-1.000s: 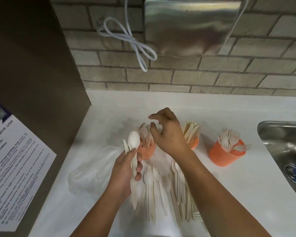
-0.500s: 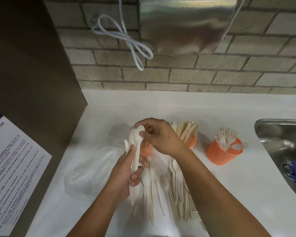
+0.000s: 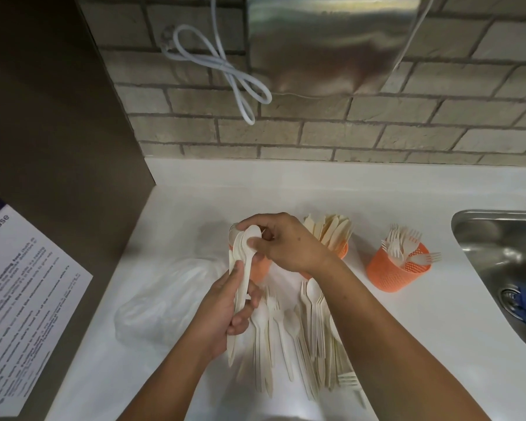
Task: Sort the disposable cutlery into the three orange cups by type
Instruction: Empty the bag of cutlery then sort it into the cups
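From the head camera, the person's left hand [image 3: 225,311] grips a bundle of spoons [image 3: 240,278] upright over the near-left part of the counter [image 3: 407,344]. Its fingers are curled round the handles and the thumb is pressed along the front. The right hand [image 3: 286,241] has come back from above the spoon cup [image 3: 260,267], where it hovered a second ago with fingers loosely bent. It now pinches the bowl of the top spoon [image 3: 252,233] between thumb and forefinger, and the other fingers are tucked behind.

The spoon cup stands just behind the bundle and is mostly hidden by both hands. To its right is the knife cup [image 3: 343,250], and further right, near the sink [image 3: 498,238], is the fork cup [image 3: 389,273].

I read the shift as the start of another transfer, with one spoon being peeled off the bundle for the cup right behind it. Plenty remains to sort, since a loose pile [image 3: 301,329] of mixed cutlery lies fanned out on the counter under the forearms, beside a crumpled plastic bag [image 3: 164,299] on the left.
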Available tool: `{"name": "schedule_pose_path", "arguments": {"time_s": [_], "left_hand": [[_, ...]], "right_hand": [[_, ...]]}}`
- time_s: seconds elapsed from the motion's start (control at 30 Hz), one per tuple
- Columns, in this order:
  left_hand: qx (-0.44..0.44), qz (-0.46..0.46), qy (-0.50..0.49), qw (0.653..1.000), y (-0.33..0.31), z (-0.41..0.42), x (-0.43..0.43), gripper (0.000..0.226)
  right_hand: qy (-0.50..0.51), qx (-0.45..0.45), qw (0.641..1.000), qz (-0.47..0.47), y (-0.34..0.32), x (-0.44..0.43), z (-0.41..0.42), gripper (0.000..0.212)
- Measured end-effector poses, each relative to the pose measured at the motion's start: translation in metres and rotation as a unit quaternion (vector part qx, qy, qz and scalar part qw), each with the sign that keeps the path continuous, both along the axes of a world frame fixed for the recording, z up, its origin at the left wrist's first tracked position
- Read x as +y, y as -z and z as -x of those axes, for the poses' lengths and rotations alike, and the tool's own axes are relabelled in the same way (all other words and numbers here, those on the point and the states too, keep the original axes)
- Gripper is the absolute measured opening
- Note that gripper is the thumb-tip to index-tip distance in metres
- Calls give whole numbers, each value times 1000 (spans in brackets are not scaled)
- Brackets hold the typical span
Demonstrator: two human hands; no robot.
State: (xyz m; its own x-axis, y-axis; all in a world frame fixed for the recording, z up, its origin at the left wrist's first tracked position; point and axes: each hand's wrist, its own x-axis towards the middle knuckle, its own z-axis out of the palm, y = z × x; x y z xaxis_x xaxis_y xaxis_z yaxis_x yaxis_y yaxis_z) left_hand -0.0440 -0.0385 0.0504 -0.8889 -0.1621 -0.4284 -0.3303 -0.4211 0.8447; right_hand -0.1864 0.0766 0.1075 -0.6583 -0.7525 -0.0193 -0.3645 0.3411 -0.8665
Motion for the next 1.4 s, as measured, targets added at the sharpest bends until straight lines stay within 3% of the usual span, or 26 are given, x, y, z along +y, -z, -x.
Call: {"name": "schedule_pose_path", "arguments": {"time_s": [0.23, 0.37, 0.67, 0.87, 1.0, 1.17, 1.27, 1.4], "left_hand": [[13, 9, 0, 1000, -1, 2, -2, 52], [11, 14, 9, 1000, -2, 0, 0, 53], [19, 12, 12, 1000, 2, 1, -2, 61], [28, 11, -34, 999, 4, 0, -3, 39], [20, 28, -54, 998, 1, 1, -4, 35], [22, 7, -51, 998, 0, 1, -4, 39], [22, -34, -44, 998, 0, 3, -6, 47], [44, -88, -53, 994, -12, 11, -6, 44]], "right_hand": [[25, -56, 998, 5, 5, 0, 1, 49], [14, -33, 999, -18, 9, -1, 2, 36], [65, 4, 996, 60, -1, 1, 5, 15], [194, 83, 970, 123, -33, 6, 24, 20], [236, 138, 947, 168, -39, 7, 32, 18], [108, 226, 968, 24, -15, -1, 27, 25], [59, 316, 945, -54, 10, -5, 21, 30], [164, 267, 947, 75, 8, 0, -6, 27]]}}
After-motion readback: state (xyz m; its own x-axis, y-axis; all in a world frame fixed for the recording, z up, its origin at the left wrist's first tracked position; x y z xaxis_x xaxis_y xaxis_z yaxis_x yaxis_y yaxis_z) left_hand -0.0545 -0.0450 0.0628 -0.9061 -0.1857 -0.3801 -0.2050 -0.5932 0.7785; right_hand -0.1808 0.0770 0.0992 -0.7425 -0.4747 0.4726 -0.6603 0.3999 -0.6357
